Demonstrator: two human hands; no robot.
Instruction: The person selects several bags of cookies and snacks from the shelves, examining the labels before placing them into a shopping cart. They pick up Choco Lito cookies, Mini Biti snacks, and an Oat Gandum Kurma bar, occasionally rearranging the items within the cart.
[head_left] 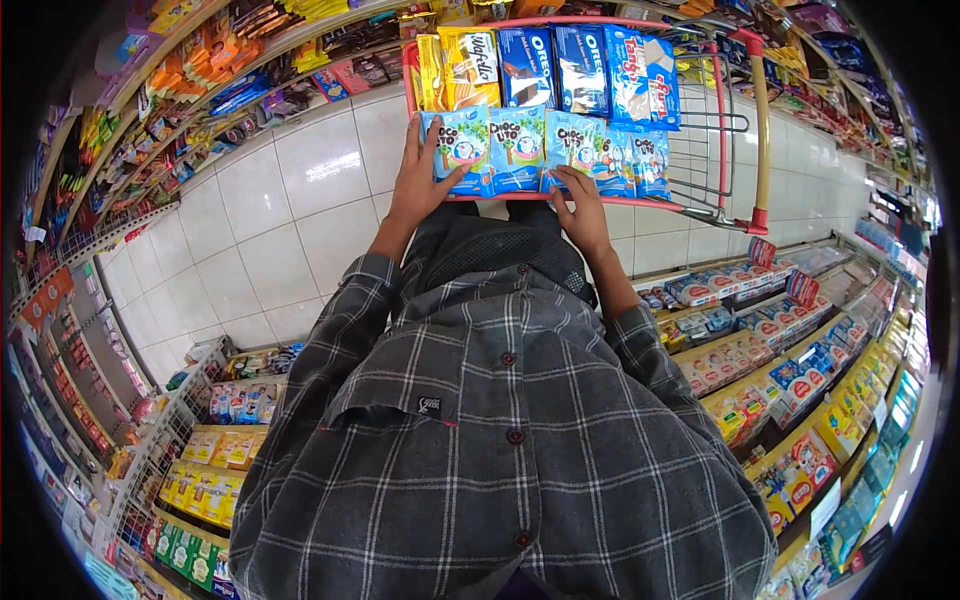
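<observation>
A shopping cart (pixel 762 130) with a red rim stands in front of me, holding snack packets in two rows. My left hand (pixel 418 185) lies along the left edge of a light-blue Choco Lito packet (pixel 462 150), fingers stretched and thumb apart on its lower part. My right hand (pixel 582 210) has its fingers curled at the bottom edge of another Choco Lito packet (pixel 574 142), thumb below. Between them is a third such packet (pixel 517 150). Behind this row stand a yellow Wafello packet (pixel 470 68), blue Oreo packets (pixel 527 65) and a Tango packet (pixel 642 75).
Store shelves (pixel 215 75) full of snacks curve along the far side. Stocked shelves (pixel 780 370) run at the right, and wire racks (pixel 150 470) with boxes stand at the lower left. White floor tiles (pixel 270 195) show around the cart.
</observation>
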